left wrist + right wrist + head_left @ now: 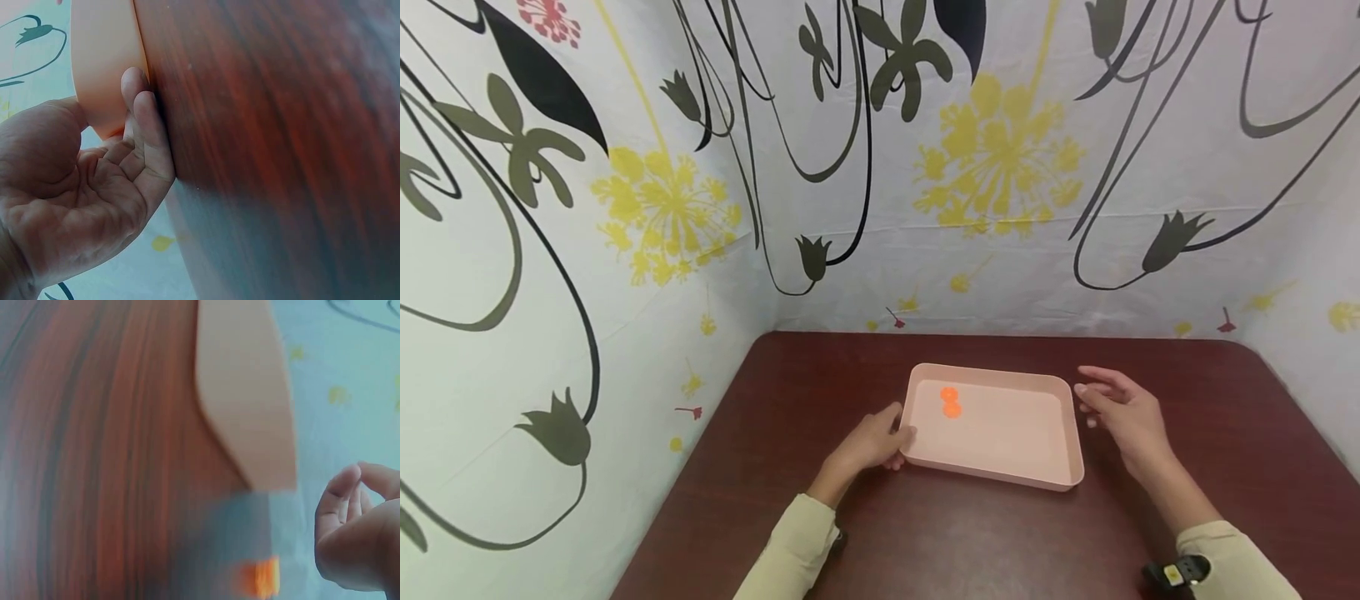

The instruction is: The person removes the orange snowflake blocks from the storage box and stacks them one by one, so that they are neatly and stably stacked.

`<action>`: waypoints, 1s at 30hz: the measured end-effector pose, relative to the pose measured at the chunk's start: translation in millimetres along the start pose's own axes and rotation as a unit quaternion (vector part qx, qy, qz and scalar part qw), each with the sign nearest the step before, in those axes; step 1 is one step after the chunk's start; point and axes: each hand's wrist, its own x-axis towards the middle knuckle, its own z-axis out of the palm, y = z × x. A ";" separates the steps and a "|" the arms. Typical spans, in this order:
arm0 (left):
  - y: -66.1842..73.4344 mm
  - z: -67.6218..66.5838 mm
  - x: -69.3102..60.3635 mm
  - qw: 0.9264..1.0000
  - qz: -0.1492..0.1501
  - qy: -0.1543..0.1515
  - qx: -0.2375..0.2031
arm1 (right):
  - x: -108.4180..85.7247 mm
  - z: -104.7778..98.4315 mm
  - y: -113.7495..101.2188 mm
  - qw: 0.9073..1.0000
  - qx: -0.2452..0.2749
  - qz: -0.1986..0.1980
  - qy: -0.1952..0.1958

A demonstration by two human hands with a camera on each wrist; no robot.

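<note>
A shallow pale-pink rectangular tray (1000, 433) lies on the dark table. Two small round orange pieces (951, 402) sit close together inside it, toward its left end. My left hand (872, 437) grips the tray's left end, thumb over the rim and fingers along the outer wall. In the left wrist view, the left hand (94, 181) has its fingertips low against the tray wall (109, 56). Off the tray's right end, my right hand (1123, 412) hovers with loosely bent fingers and holds nothing. The right wrist view shows the right hand (362, 531) apart from the tray (247, 394).
The reddish-brown wooden table (985, 542) has rounded back corners. White cloth (880, 200) with flower prints hangs behind it and at both sides. A blurred orange object (265, 577) shows low in the right wrist view.
</note>
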 end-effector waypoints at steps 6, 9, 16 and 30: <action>2.8 -0.1 1.7 1.000 0.009 -0.002 -0.004 | -4.8 41.0 -11.2 0.993 0.094 0.057 -0.041; 0.2 -3.1 -0.7 1.000 0.010 -0.001 -0.010 | -3.3 66.5 -7.7 0.989 0.110 0.085 -0.050; -9.3 -11.4 -10.3 1.000 0.012 0.000 -0.017 | -0.3 126.3 14.4 0.985 0.098 0.131 -0.053; -1.8 -2.4 -1.3 1.000 0.025 -0.012 -0.009 | 1.2 159.1 37.2 0.974 -0.221 0.043 0.000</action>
